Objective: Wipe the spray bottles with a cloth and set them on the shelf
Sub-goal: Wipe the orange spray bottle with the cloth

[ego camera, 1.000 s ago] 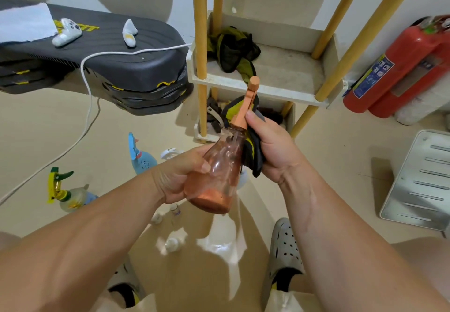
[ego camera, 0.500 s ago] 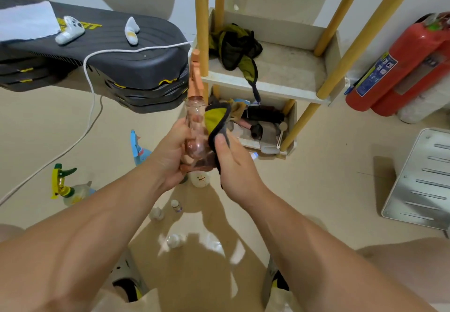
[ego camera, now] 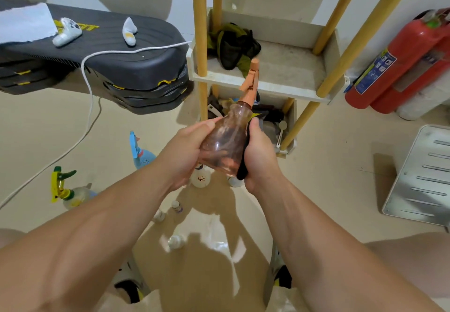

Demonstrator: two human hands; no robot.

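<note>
Clasping the orange spray bottle (ego camera: 222, 146) between both hands above the floor (ego camera: 328, 165), nozzle tilted up and away toward the shelf (ego camera: 280, 80). Curling the left hand (ego camera: 185, 150) round the bottle's left side, thumb laid high near the neck. Wrapping the right hand (ego camera: 261, 158) round the opposite side, pressing a dark cloth (ego camera: 243, 172) against the clear body; cloth mostly hidden under the palm, only a black edge at the base and perhaps a yellow tip by the thumb on show. Just below and beyond the hands, a small white bottle (ego camera: 201, 177) standing on the floor. Farther left, also on the floor and well apart from the hands, a blue spray bottle (ego camera: 141, 153) and a yellow-and-green spray bottle (ego camera: 64, 188). Past the held bottle, the shelf on wooden posts, with a second dark cloth (ego camera: 233, 48) bunched on its upper tier. Far right, by the wall, red fire extinguishers (ego camera: 401, 68).
</note>
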